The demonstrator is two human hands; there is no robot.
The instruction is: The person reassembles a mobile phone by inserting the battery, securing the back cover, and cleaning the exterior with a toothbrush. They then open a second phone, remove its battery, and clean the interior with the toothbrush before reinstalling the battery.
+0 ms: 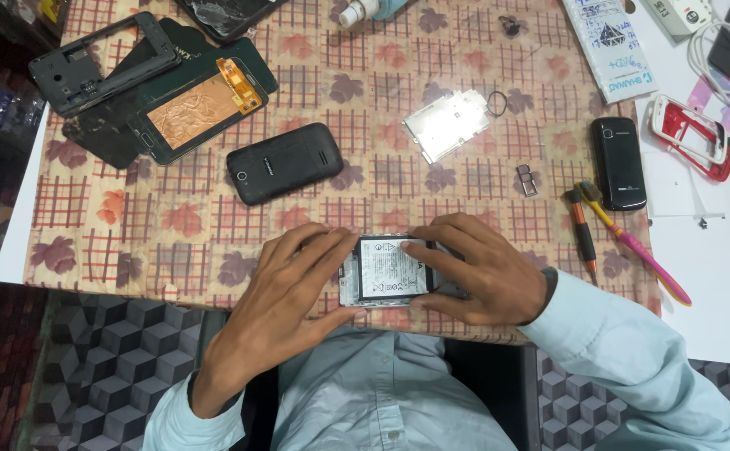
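phone: opened phone (391,269) with its back off, battery (393,266) showing – lies at the near edge of the table, between both hands
left hand: left hand (285,288) curled around the phone's left side, fingers (325,242) bent over its top corner, thumb by the lower edge; gripping it
right hand: right hand (482,271) closed over the phone's right side, fingertips pressed on the top edge and on the battery face
table: patterned tablecloth (365,100) with leaf and check print – white surface beyond it on the right
nearby: black phone (284,164) lying face down just above the hands; metal plate (447,125) further up, a small black ring (497,103) beside it
left corner: phone with copper foil back (202,107) and an empty dark frame (101,63), well apart from the hands
right side: second black phone (618,162), a small screwdriver (583,230) and a pink and yellow toothbrush (640,250) side by side; red and white frame (691,135) on the white surface
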